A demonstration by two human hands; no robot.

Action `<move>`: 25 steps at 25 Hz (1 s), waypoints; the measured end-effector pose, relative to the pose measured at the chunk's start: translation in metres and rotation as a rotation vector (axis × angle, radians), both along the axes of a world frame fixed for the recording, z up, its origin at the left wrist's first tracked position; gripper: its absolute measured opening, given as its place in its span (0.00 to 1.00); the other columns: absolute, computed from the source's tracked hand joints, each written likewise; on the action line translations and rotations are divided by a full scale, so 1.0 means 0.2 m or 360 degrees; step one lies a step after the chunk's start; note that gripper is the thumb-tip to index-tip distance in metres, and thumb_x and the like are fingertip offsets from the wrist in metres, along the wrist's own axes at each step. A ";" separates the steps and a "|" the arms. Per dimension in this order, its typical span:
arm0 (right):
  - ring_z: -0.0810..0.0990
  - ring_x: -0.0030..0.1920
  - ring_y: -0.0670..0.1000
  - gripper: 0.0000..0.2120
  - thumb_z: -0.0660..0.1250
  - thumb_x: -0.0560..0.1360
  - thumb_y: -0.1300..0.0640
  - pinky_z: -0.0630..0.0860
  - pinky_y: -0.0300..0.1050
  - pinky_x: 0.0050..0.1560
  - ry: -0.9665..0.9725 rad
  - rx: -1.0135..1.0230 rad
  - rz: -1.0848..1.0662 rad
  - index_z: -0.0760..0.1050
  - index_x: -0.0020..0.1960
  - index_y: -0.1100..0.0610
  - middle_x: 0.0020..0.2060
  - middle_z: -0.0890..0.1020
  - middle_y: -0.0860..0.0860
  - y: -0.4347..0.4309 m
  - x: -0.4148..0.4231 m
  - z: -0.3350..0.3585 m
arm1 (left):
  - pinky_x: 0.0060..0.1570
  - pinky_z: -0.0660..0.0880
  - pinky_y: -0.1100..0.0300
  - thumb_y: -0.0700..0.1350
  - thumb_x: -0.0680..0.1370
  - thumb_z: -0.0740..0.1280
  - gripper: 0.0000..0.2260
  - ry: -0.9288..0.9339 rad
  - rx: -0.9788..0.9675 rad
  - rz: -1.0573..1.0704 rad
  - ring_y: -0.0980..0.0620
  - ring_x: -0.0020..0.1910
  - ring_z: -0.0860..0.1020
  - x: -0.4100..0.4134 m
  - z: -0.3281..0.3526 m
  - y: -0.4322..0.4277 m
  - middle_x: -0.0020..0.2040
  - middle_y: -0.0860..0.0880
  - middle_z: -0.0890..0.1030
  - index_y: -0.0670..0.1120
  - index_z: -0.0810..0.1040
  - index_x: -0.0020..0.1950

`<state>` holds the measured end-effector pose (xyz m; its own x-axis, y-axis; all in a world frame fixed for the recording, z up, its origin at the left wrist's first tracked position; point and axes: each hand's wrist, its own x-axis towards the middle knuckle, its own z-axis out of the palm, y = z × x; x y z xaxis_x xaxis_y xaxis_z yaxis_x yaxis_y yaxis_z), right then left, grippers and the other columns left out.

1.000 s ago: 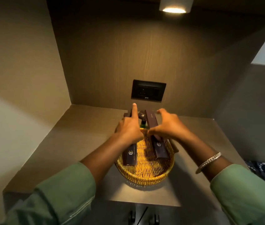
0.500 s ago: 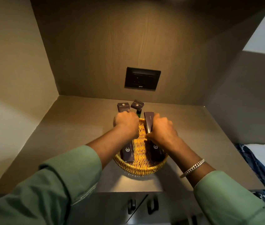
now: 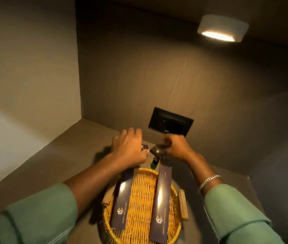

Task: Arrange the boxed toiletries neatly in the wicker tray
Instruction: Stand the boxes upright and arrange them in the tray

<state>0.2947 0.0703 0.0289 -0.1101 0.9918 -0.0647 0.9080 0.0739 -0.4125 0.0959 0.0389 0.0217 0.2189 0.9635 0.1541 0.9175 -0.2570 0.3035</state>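
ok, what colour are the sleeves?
Green; the sleeves show plainly in the head view, on both arms.

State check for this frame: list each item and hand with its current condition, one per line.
wicker tray: on the counter, holds two long boxes
left long box: flat in tray
right long box: flat in tray, far end over the rim
small box: beyond tray, pinched by right hand
second small box: mostly hidden under left hand
green bottle: upright behind tray
ceiling light: on
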 end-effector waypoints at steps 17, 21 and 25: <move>0.78 0.58 0.53 0.20 0.69 0.73 0.61 0.76 0.50 0.60 -0.0370 -0.0089 0.0310 0.73 0.64 0.52 0.59 0.79 0.53 0.03 0.00 -0.09 | 0.49 0.78 0.53 0.44 0.70 0.73 0.13 -0.0341 -0.0467 -0.0202 0.50 0.45 0.77 0.12 0.05 0.17 0.48 0.49 0.76 0.50 0.73 0.50; 0.77 0.60 0.56 0.18 0.69 0.74 0.56 0.75 0.51 0.60 -0.0614 -0.0145 0.0399 0.74 0.64 0.53 0.60 0.78 0.55 0.14 -0.04 -0.10 | 0.67 0.65 0.44 0.46 0.70 0.72 0.18 -0.0165 -0.0105 -0.0399 0.47 0.55 0.74 0.11 -0.02 -0.10 0.57 0.48 0.74 0.49 0.73 0.58; 0.80 0.54 0.56 0.18 0.73 0.70 0.50 0.77 0.48 0.52 -0.0893 -0.0104 0.0308 0.78 0.58 0.55 0.57 0.79 0.55 0.18 -0.06 -0.14 | 0.71 0.38 0.38 0.47 0.72 0.69 0.16 0.0172 -0.0091 -0.0670 0.45 0.62 0.71 0.07 -0.07 -0.26 0.59 0.45 0.75 0.46 0.73 0.59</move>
